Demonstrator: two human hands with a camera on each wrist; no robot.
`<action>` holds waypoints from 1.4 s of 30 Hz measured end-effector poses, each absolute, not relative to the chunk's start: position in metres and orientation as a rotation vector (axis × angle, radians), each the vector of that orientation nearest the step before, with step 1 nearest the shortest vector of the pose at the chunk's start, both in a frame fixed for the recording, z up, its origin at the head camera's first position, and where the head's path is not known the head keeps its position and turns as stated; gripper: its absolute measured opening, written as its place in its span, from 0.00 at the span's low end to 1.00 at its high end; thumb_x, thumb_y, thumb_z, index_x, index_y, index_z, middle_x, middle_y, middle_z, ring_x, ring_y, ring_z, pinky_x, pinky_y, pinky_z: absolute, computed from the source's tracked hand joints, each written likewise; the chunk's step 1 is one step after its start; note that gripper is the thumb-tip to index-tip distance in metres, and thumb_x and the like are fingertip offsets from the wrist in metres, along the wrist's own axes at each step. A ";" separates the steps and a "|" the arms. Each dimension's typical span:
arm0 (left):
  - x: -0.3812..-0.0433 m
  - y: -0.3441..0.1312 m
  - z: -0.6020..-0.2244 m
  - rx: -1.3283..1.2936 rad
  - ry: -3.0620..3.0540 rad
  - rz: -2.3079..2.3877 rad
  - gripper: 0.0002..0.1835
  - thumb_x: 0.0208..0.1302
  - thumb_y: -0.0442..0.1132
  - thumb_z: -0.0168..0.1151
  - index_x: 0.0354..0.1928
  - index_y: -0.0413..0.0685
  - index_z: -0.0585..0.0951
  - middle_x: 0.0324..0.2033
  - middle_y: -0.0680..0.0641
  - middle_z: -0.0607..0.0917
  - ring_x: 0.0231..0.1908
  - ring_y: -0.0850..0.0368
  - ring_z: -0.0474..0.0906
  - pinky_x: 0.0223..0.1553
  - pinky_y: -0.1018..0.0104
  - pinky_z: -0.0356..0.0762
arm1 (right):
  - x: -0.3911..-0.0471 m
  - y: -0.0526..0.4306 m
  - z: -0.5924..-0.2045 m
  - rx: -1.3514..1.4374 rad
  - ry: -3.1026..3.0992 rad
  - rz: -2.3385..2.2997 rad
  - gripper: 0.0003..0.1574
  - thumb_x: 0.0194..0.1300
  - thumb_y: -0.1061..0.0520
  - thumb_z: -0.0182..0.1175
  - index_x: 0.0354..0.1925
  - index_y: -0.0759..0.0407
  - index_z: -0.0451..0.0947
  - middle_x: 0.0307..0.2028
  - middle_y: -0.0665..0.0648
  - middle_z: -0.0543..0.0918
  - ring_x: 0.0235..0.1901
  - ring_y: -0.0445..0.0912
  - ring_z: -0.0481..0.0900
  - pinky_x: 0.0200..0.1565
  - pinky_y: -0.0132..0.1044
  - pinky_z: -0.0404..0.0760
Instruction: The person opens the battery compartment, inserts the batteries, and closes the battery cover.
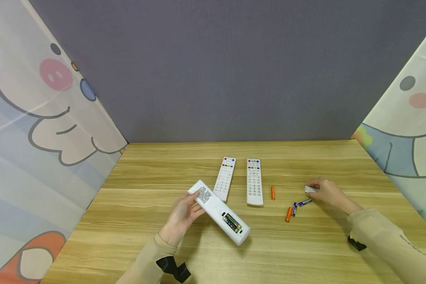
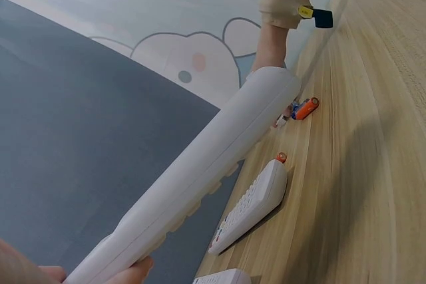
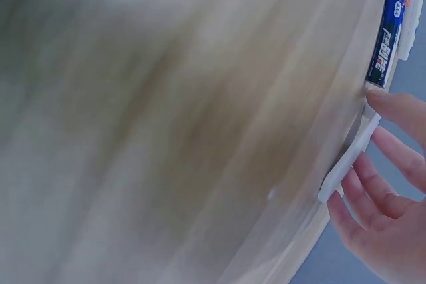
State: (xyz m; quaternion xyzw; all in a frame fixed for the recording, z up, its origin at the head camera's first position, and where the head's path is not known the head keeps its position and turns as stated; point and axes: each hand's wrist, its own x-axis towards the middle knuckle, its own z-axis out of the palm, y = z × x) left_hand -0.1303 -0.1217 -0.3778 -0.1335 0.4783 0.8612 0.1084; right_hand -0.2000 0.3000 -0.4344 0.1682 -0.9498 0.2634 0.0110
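My left hand (image 1: 179, 221) grips a white remote control (image 1: 214, 209) by its upper end, thumb on the back near the printed label. The remote is tilted above the table with its back up. Its battery compartment is uncovered, and dark batteries (image 1: 232, 223) lie inside. Far to the right, my right hand (image 1: 328, 193) pinches a small white battery cover (image 1: 310, 189) at the tabletop. In the right wrist view, the thumb and fingertips are on the edges of this thin cover (image 3: 349, 157). A blue AAA battery (image 3: 386, 48) lies just beyond the thumb.
Two white remotes lie buttons up, one (image 1: 225, 177) partly behind the held remote, the other (image 1: 254, 181) to its right. Orange batteries (image 1: 273, 193) and blue batteries (image 1: 295, 209) lie loose between them and my right hand. A grey panel (image 1: 234, 79) stands behind the wooden table (image 1: 145, 169).
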 end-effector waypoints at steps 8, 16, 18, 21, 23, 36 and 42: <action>-0.131 -0.121 -0.377 -0.412 1.413 2.530 0.16 0.64 0.31 0.46 0.53 0.35 0.61 0.35 0.47 0.77 0.35 0.53 0.78 0.43 0.59 0.77 | -0.201 0.299 -0.435 0.533 -2.962 0.791 0.16 0.48 0.64 0.64 0.37 0.72 0.77 0.28 0.58 0.79 0.28 0.48 0.75 0.27 0.35 0.74; -0.130 -0.120 -0.377 -0.414 1.423 2.522 0.19 0.63 0.32 0.49 0.55 0.34 0.61 0.36 0.46 0.77 0.35 0.52 0.78 0.44 0.58 0.76 | -0.199 0.298 -0.434 0.523 -2.956 0.804 0.16 0.48 0.64 0.64 0.37 0.72 0.76 0.29 0.60 0.79 0.29 0.50 0.76 0.27 0.37 0.75; -0.130 -0.120 -0.377 -0.411 1.426 2.519 0.19 0.63 0.32 0.49 0.54 0.34 0.61 0.36 0.46 0.77 0.35 0.53 0.78 0.44 0.58 0.77 | -0.198 0.297 -0.433 0.522 -2.951 0.811 0.16 0.49 0.64 0.64 0.38 0.72 0.76 0.29 0.61 0.79 0.30 0.52 0.76 0.27 0.38 0.75; -0.131 -0.120 -0.378 -0.405 1.431 2.514 0.19 0.63 0.32 0.48 0.54 0.34 0.61 0.36 0.47 0.77 0.35 0.53 0.78 0.44 0.58 0.77 | -0.197 0.296 -0.431 0.510 -2.950 0.815 0.17 0.50 0.63 0.63 0.39 0.72 0.76 0.31 0.63 0.79 0.31 0.54 0.76 0.27 0.39 0.76; -0.131 -0.120 -0.378 -0.406 1.436 2.507 0.19 0.63 0.32 0.48 0.54 0.34 0.61 0.36 0.47 0.77 0.35 0.53 0.77 0.44 0.58 0.77 | -0.197 0.295 -0.429 0.503 -2.952 0.819 0.17 0.50 0.63 0.62 0.39 0.72 0.76 0.32 0.64 0.79 0.32 0.55 0.76 0.28 0.40 0.76; -0.131 -0.119 -0.377 -0.403 1.433 2.500 0.18 0.63 0.32 0.47 0.54 0.34 0.61 0.35 0.47 0.77 0.35 0.53 0.77 0.45 0.58 0.76 | -0.192 0.282 -0.420 0.496 -2.903 0.877 0.17 0.49 0.64 0.64 0.40 0.71 0.76 0.33 0.64 0.78 0.34 0.57 0.76 0.29 0.42 0.78; -0.132 -0.119 -0.377 -0.401 1.427 2.498 0.19 0.64 0.31 0.46 0.56 0.34 0.59 0.36 0.46 0.76 0.36 0.53 0.77 0.46 0.57 0.75 | -0.189 0.273 -0.416 0.491 -2.891 0.962 0.19 0.52 0.61 0.63 0.42 0.71 0.75 0.35 0.66 0.78 0.35 0.58 0.76 0.30 0.42 0.79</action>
